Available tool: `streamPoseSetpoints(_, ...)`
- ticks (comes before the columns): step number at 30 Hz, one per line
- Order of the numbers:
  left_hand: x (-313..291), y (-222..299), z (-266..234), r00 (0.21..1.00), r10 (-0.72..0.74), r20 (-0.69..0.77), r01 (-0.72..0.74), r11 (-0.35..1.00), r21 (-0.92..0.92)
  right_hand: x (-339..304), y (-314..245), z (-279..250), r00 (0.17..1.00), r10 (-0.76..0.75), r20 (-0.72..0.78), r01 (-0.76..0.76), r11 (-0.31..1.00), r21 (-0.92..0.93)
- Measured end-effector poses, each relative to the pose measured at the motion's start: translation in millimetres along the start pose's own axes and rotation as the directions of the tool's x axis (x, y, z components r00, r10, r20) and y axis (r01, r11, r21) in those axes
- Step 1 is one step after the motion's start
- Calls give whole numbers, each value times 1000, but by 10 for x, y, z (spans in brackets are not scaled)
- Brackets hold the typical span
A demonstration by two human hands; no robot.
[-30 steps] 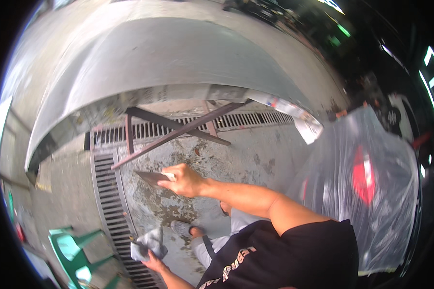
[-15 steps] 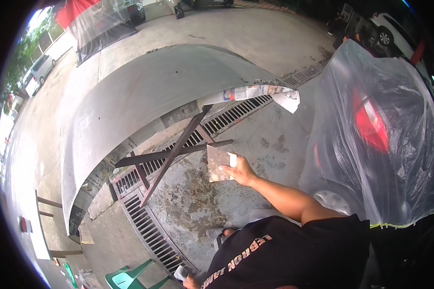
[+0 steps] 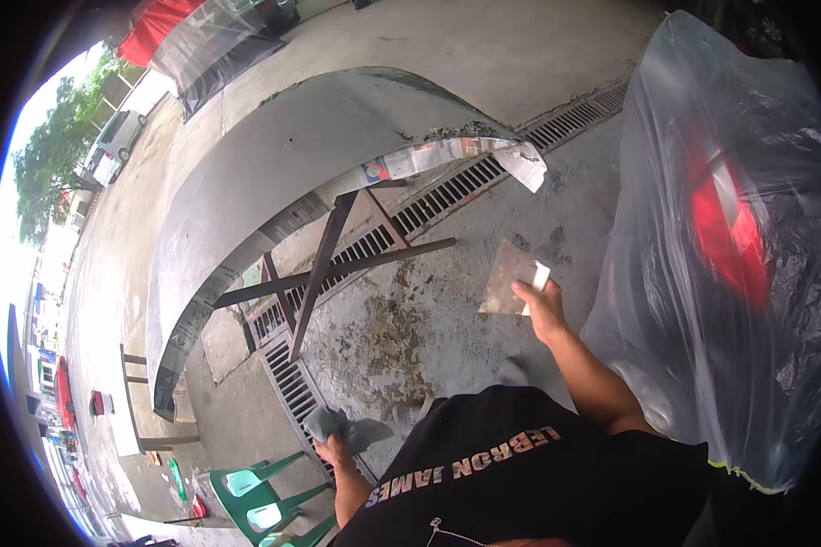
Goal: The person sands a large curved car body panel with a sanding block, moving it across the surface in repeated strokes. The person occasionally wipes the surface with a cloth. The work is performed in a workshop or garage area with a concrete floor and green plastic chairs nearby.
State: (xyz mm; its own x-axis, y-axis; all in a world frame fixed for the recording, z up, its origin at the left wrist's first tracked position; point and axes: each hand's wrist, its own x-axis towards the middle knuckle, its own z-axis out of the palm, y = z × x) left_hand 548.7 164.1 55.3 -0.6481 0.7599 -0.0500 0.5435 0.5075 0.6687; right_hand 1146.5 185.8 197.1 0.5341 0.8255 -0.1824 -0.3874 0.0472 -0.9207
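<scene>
My right hand grips a thin, square, brownish-grey plate with a white strip along one edge; the thumb lies across its face. The plate is in the air over the stained floor. Low and left of my body, my left hand is closed round a crumpled grey cloth. Neither hand touches the large grey curved car panel in front of me. Newspaper masking runs along that panel's near edge, and a crossed dark metal stand is under it.
A floor drain grating passes beneath the stand. Plastic sheeting drapes a car with a red light at the right. A green plastic chair stands at the lower left, near a low table. Parked vehicles are farther off.
My view has turned. The right hand has shifted rightward with the plate, now farther from the panel. My left hand has come up more into view with the grey cloth.
</scene>
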Motion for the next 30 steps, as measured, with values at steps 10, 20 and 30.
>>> streamPoseSetpoints(10, -751, 995, 636, 935, -286, 210, 352, 823, -446, 205, -553, -1093, 976, -10, -216, 71, 958, 277)
streamPoseSetpoints(20, -579, 1103, 1650, 796, -379, 471, 497, 855, -151, 726, -1133, -1230, 949, -68, -307, 106, 988, 109)
streamPoseSetpoints(30, -505, 1757, 2764, 658, -369, 656, 673, 680, -292, 2510, -2074, -153, 958, -288, 8, 259, 851, -457)
